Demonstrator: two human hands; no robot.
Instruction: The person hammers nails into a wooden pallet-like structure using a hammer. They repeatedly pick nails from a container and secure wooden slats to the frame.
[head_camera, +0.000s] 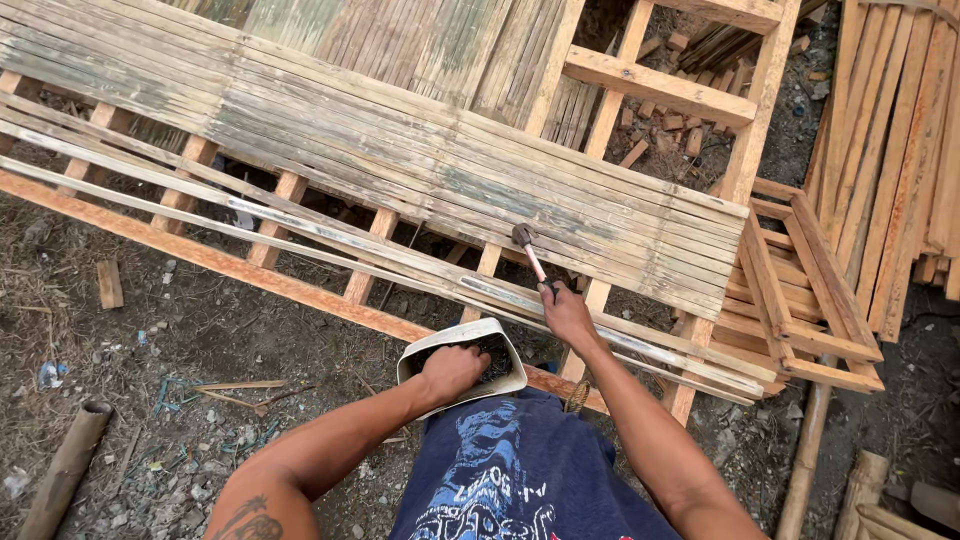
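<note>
Left hand (452, 370) clenched inside white container (510, 345), contents hidden; right hand (568, 315) grasping hammer (528, 248) over bamboo slats (400, 150).

One head-worn view looks steeply down, close over the slatted frame (480, 190).

An outdoor carpentry yard: bamboo slats (400, 140), stacked timber (890, 150), bare dirt ground (180, 340).

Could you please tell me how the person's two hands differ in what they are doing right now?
The left hand reaches into the white container held against the lap, while the right hand grips the hammer by its handle. The left hand stays close to the body; the right hand is stretched forward over the wooden frame, with the hammer head at the bamboo slats. Both are bare.
</note>
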